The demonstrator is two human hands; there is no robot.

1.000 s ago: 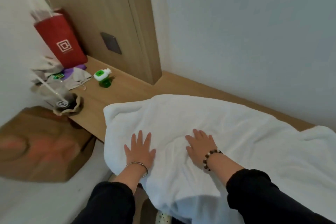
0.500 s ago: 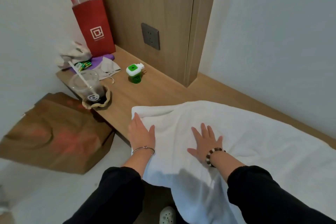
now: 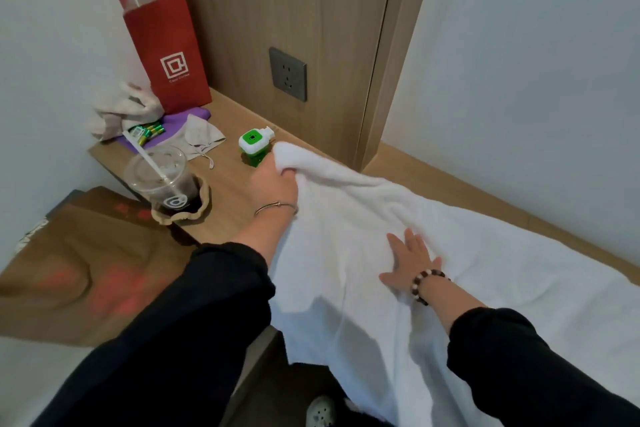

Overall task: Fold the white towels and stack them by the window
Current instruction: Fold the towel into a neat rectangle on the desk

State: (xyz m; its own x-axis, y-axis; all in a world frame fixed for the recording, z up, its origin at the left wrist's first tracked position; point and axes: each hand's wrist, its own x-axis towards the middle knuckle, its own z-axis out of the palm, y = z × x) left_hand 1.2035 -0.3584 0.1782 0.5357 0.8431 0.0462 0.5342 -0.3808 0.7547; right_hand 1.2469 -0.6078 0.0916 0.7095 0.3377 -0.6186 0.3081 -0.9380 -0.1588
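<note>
Your left hand is clenched round the far-left corner of the white towel and has it raised just off the worktop. Your right hand lies flat on the cloth nearer the middle, its fingers straight and spread, grasping nothing. The towel lies along the wooden worktop against the wall, with its near edge hanging over the front. No window shows from here. This looks like the start of the first fold. Use the right palm as the anchor and carry the lifted corner across towards your right in a low arc. Lay edge on edge before you let go. Draw the hanging part up first, or its weight will likely drag the fold crooked. The cloth reads as thick, soft terry with a nubby pile and a rounded, bulky hem at the gripped corner, so expect plump folds that need smoothing flat. The worktop is smooth wood-grain, and the towel may slide on it if you pull without pressing down. Mind the small green-and-white plug-in device, which sits just beside your left hand. The clear plastic cup of dark drink is a little further off, so don't sweep the cloth that way.
</note>
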